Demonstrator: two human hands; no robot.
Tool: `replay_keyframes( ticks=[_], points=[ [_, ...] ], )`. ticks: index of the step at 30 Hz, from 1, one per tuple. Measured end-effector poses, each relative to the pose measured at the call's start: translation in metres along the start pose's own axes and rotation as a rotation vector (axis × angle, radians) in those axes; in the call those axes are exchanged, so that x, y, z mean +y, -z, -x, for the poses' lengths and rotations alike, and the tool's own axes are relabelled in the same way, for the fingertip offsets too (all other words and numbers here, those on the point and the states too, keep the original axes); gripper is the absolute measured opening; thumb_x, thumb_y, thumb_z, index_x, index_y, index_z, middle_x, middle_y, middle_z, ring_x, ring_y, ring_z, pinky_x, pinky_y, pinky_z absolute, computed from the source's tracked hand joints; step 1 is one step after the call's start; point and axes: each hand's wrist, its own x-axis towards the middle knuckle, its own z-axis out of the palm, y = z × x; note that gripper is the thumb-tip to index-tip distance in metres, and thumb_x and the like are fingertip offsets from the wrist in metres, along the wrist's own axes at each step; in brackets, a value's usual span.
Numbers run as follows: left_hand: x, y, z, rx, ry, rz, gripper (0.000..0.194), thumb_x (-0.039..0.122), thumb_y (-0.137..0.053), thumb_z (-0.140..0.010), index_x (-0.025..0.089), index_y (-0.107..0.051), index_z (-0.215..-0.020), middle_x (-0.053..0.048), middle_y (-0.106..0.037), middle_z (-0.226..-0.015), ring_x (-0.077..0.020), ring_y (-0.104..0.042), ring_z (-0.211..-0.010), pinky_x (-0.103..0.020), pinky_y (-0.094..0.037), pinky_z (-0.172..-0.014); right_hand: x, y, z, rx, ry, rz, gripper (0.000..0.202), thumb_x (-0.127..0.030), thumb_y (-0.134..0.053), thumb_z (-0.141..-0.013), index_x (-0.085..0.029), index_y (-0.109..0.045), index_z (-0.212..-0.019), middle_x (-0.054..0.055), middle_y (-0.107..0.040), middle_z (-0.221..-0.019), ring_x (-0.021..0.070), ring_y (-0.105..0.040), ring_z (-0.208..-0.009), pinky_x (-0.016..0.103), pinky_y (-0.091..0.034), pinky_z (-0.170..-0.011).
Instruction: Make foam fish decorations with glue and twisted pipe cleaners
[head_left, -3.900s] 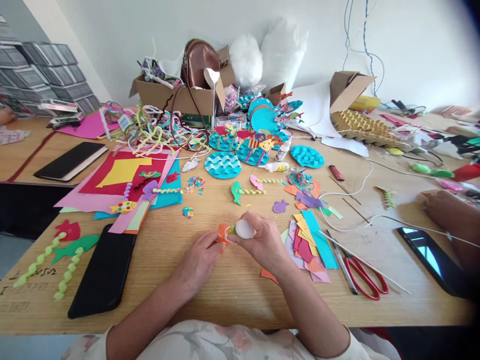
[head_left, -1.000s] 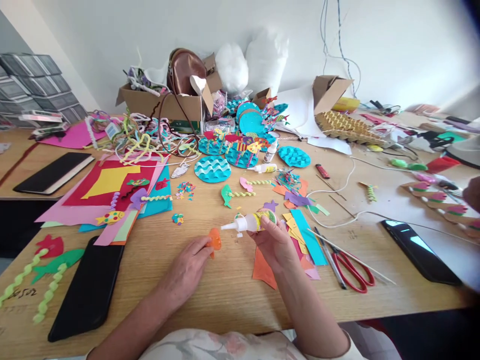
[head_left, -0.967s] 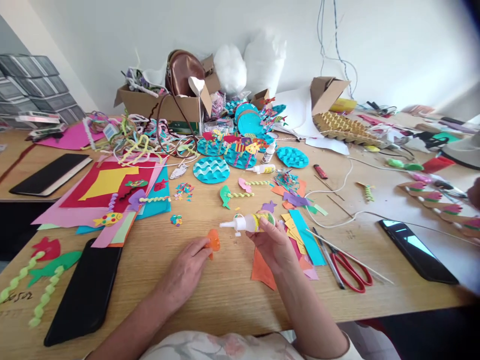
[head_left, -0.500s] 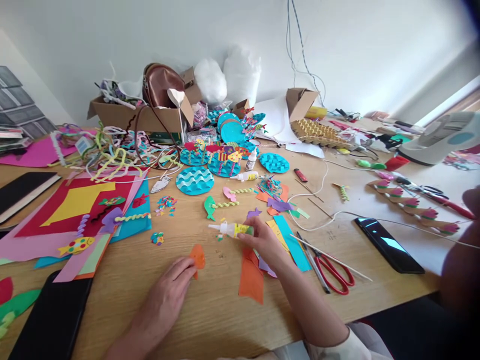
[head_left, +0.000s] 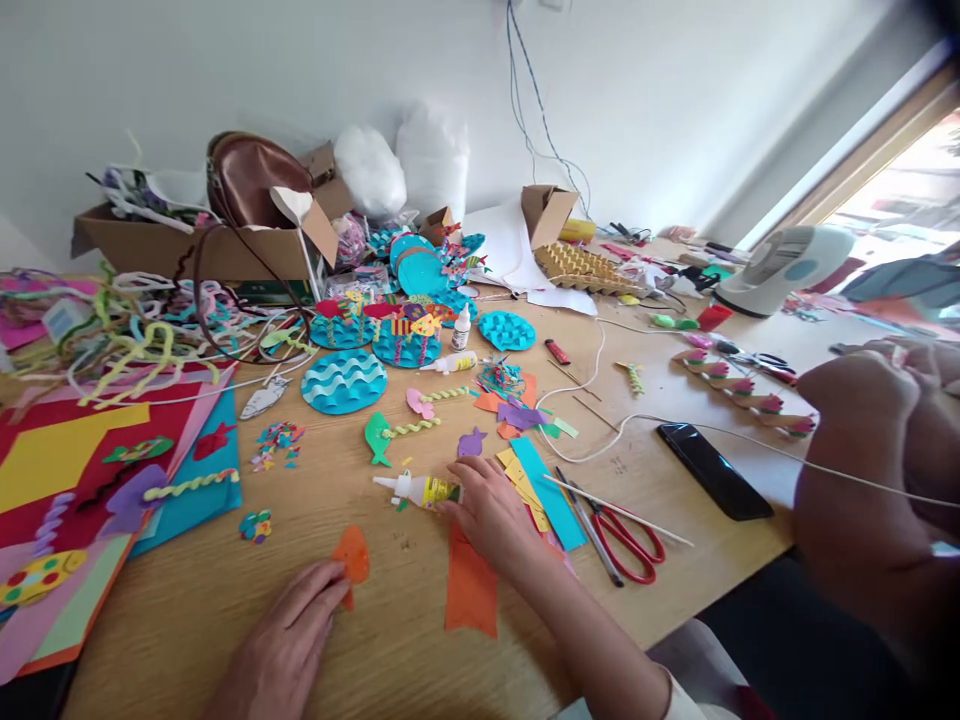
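Observation:
An orange fish-shaped cutout (head_left: 355, 553) lies near the table's front, its lower edge under the fingertips of my left hand (head_left: 289, 630), which are pressed together on it. My right hand (head_left: 491, 505) has its fingers closed over the base of a glue bottle (head_left: 427, 491). That bottle lies on its side, white nozzle pointing left; its base is hidden. Just beyond it are a green fish with a twisted yellow stem (head_left: 377, 438) and a small purple fish (head_left: 472, 441). An orange strip (head_left: 471, 590) extends from beneath my right wrist.
Red-handled scissors (head_left: 626, 545), a pen and a thin white stick lie right of my right forearm. Farther right are a phone (head_left: 712, 470), a white cable and another person's arm (head_left: 855, 440). Blue wavy discs (head_left: 343, 381) stand behind; coloured sheets (head_left: 45, 520) lie left.
The view has turned right, so everything sits farther left in the picture and more of the other person shows. My right hand's fingers look flatter over the bottle; my left hand stays at the orange fish.

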Motion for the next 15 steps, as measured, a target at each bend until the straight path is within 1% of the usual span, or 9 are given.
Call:
replay_keyframes(
  ticks=[2, 4, 7, 10, 12, 15],
  points=[
    [-0.001, 0.000, 0.001, -0.003, -0.011, -0.008, 0.029, 0.023, -0.040, -0.089, 0.025, -0.064, -0.105, -0.001, -0.067, -0.110, -0.0147, -0.065, -0.096, -0.020, -0.053, -0.084, 0.003, 0.006, 0.004, 0.016, 0.010, -0.004, 0.035, -0.028, -0.065, -0.079, -0.015, -0.061, -0.111, 0.013, -0.059, -0.118, 0.0282, -0.054, -0.107, 0.039, -0.044, -0.090],
    [-0.002, -0.001, 0.001, 0.007, -0.024, -0.014, 0.029, 0.024, -0.040, -0.089, 0.025, -0.065, -0.105, -0.001, -0.067, -0.110, -0.0146, -0.065, -0.096, -0.020, -0.053, -0.084, 0.011, 0.013, 0.008, 0.042, 0.019, -0.010, 0.033, -0.026, -0.064, -0.079, -0.018, -0.060, -0.111, 0.011, -0.060, -0.117, 0.0269, -0.055, -0.106, 0.039, -0.045, -0.088],
    [-0.003, -0.002, 0.002, 0.033, -0.037, -0.009, 0.029, 0.022, -0.040, -0.089, 0.024, -0.064, -0.105, -0.002, -0.067, -0.109, -0.0142, -0.065, -0.095, -0.018, -0.052, -0.085, 0.029, 0.025, 0.015, 0.089, -0.008, 0.010, 0.023, -0.020, -0.060, -0.080, -0.020, -0.063, -0.103, 0.009, -0.063, -0.110, 0.0250, -0.057, -0.102, 0.039, -0.046, -0.086],
    [-0.002, -0.002, 0.001, 0.029, -0.031, 0.005, 0.031, 0.020, -0.039, -0.088, 0.025, -0.063, -0.107, -0.001, -0.067, -0.109, -0.0137, -0.065, -0.095, -0.017, -0.051, -0.087, 0.047, 0.036, 0.020, 0.123, -0.060, 0.051, 0.017, -0.019, -0.057, -0.080, -0.020, -0.064, -0.095, 0.009, -0.065, -0.104, 0.0247, -0.060, -0.097, 0.038, -0.047, -0.082],
    [-0.002, -0.001, 0.001, 0.025, -0.026, 0.005, 0.030, 0.019, -0.041, -0.088, 0.025, -0.062, -0.108, -0.001, -0.067, -0.109, -0.0139, -0.065, -0.096, -0.018, -0.051, -0.087, 0.052, 0.042, 0.023, 0.121, -0.089, 0.069, 0.016, -0.021, -0.056, -0.080, -0.019, -0.064, -0.093, 0.009, -0.065, -0.103, 0.0253, -0.061, -0.095, 0.039, -0.048, -0.080],
    [-0.001, -0.001, 0.000, 0.036, -0.027, 0.000, 0.028, 0.019, -0.043, -0.087, 0.024, -0.064, -0.106, -0.002, -0.068, -0.109, -0.0145, -0.065, -0.096, -0.018, -0.052, -0.086, 0.050, 0.047, 0.026, 0.074, -0.092, 0.086, 0.017, -0.021, -0.055, -0.081, -0.018, -0.064, -0.095, 0.009, -0.066, -0.103, 0.0260, -0.061, -0.096, 0.039, -0.048, -0.080]
  ],
)
